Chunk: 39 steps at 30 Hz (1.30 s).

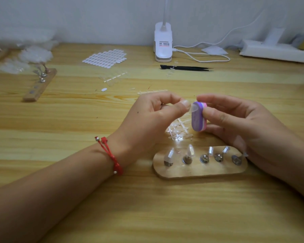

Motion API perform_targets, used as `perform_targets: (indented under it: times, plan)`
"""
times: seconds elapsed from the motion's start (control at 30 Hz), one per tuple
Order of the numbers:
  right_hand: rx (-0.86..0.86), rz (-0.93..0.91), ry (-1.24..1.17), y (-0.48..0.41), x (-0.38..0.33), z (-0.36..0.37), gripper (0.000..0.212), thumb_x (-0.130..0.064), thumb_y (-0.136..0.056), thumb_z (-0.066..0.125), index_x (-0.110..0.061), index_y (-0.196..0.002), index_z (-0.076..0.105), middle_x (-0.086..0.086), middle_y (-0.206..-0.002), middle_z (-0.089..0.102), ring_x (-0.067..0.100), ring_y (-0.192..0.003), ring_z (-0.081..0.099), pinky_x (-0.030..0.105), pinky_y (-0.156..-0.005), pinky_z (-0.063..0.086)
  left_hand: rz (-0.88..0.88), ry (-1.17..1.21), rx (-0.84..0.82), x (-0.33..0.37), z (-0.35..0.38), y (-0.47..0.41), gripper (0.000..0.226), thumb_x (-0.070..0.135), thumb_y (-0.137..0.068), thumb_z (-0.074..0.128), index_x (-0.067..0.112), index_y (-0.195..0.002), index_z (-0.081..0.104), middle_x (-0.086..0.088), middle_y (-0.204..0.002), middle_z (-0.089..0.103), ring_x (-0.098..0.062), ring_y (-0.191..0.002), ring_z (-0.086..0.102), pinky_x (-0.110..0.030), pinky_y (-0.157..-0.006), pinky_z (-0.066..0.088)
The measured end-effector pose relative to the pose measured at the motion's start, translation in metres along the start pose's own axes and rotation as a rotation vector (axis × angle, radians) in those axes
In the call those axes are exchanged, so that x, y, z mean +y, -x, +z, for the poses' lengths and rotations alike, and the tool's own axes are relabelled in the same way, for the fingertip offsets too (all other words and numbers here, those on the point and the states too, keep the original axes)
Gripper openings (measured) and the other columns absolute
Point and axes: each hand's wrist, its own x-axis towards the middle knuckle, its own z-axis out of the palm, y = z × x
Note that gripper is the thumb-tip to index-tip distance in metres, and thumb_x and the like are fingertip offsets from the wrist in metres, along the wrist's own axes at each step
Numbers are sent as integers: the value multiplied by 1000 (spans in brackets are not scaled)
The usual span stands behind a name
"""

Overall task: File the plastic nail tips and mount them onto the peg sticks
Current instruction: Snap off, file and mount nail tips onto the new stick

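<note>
Left hand [153, 116]: thumb and forefinger pressed together, pinching a clear nail tip [194, 108] that juts out just past the thumbnail.
Nail tip: touches the purple face of the buffer block [197, 120], near its upper end.
Right hand [239, 120]: thumb and curled fingers grip the buffer block.
Peg sticks [204, 157]: five on a wooden base [200, 171], below both sets of fingers.
</note>
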Motion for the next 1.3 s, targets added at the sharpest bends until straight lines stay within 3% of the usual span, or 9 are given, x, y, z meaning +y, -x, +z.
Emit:
perform_targets:
  times: [0.13,0.27,0.4,0.57,0.83,1.2,1.3]
  plan:
    - [9,3,-2,0,0,1,30,-20,-61,74,-16,-90,79,6,-89,74,16,-80,70,25,-75,58,-5,10,8,-1,0,-1,19,16,-90,60,14,-72,61,-1,-53,26,-10,-46,21,-11,-41,26]
    - [14,6,29,0,0,0,31,-23,-60,75,-19,-91,79,4,-89,73,14,-80,69,25,-75,58,-29,22,10,0,-2,-3,21,19,-89,63,17,-68,61,12,-45,32,-5,-43,24,-14,-41,23]
    - [6,25,93,0,0,-2,32,-26,-61,76,-24,-92,79,1,-92,74,18,-83,67,32,-84,58,-40,24,22,0,-2,-5,25,17,-91,58,19,-66,59,16,-43,33,-3,-41,25,-14,-40,23]
    - [15,11,2,-1,1,-2,30,-22,-63,73,-20,-93,80,3,-92,71,13,-82,68,23,-75,57,-51,54,-2,0,-4,-5,26,16,-91,58,18,-65,59,13,-45,29,-5,-42,22,-15,-40,21]
    - [-18,22,32,-2,2,-3,31,-24,-66,72,-19,-96,78,4,-99,73,18,-86,70,26,-81,57,-26,15,-49,-1,-4,-5,16,28,-78,59,20,-65,61,11,-45,29,-6,-42,22,-16,-40,21]
    - [-4,9,38,-1,3,-2,30,-21,-70,70,-17,-98,78,11,-106,72,19,-89,70,25,-79,56,1,-26,-42,0,-2,-5,20,16,-89,62,16,-69,62,15,-41,33,-2,-40,25,-10,-40,25]
    - [-3,8,50,-2,3,-3,32,-23,-68,71,-17,-98,77,9,-105,71,19,-88,69,26,-80,57,-23,22,-11,0,-3,-6,21,20,-86,63,19,-65,60,14,-43,30,-4,-41,22,-14,-39,21]
